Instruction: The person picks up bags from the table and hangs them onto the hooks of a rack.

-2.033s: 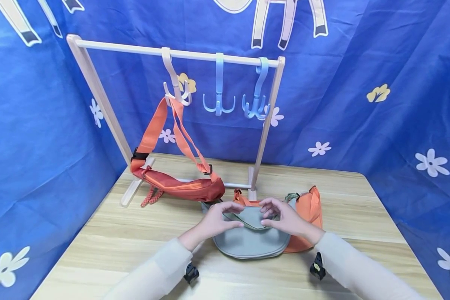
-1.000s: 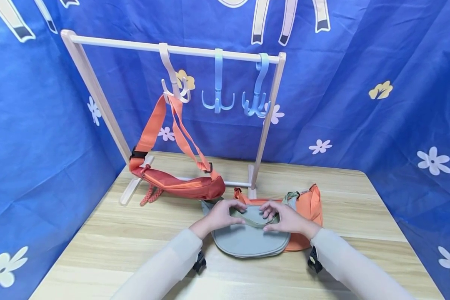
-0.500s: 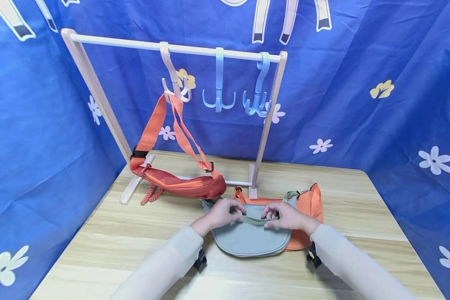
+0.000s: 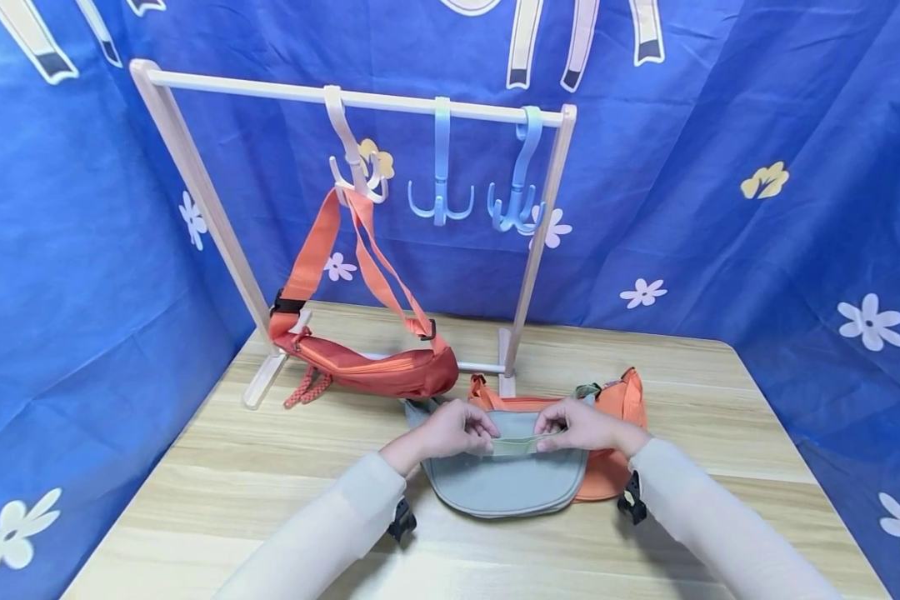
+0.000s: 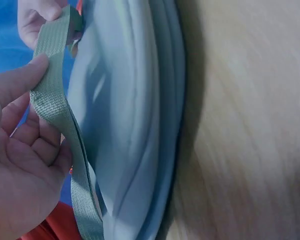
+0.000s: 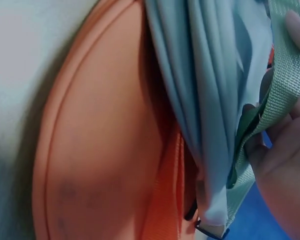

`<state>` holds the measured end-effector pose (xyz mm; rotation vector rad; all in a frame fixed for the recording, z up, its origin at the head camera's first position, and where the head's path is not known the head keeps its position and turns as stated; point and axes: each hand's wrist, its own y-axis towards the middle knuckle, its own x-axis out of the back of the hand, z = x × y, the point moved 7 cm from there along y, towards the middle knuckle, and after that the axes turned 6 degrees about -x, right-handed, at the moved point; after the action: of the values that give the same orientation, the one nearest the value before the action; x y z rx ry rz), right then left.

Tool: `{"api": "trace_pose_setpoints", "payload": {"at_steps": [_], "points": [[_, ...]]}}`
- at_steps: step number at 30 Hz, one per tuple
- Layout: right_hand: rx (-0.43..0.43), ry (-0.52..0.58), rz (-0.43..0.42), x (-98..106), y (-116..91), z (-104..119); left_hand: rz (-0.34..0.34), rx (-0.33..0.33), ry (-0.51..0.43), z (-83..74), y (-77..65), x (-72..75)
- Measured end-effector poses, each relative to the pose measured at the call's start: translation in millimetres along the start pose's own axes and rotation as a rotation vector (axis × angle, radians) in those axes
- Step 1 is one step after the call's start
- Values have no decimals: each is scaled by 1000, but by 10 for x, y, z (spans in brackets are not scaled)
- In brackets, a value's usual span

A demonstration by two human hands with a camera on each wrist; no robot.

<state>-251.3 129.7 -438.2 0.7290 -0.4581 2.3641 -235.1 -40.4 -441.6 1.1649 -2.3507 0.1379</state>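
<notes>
A grey-green waist bag [image 4: 502, 483] lies on the table, partly over an orange bag [image 4: 618, 475]. Its green webbing strap [image 5: 55, 75] runs between both hands above the bag's top. My left hand [image 4: 453, 429] pinches the strap between thumb and fingers, as the left wrist view also shows. On the other side my right hand [image 4: 581, 427] pinches the same strap. In the right wrist view the strap [image 6: 285, 75] loops down to a dark buckle [image 6: 211, 230] beside the orange bag.
Behind stands a wooden rack [image 4: 270, 87]. A red bag [image 4: 375, 371] hangs by its orange strap from a white hook [image 4: 356, 171]. Two blue hooks, one central [image 4: 441, 183] and one right [image 4: 513, 192], hang from the same bar. A blue patterned curtain [image 4: 682, 167] surrounds the wooden table [image 4: 195, 492].
Both hands have closed from loosely curved fingers to pinching the green strap. The strap now stands flat and taut between them. The bags have stayed nearly in place.
</notes>
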Motion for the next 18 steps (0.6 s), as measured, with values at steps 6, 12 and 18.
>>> {"api": "trace_pose_setpoints", "payload": {"at_steps": [6, 12, 18], "points": [[12, 49, 56, 26, -19, -19, 38, -20, 16, -90, -21, -39], [39, 49, 83, 79, -69, 93, 76, -59, 24, -221, -40, -67], [57, 20, 96, 136, -94, 181, 71, -79, 53, -331, -67, -40]]}}
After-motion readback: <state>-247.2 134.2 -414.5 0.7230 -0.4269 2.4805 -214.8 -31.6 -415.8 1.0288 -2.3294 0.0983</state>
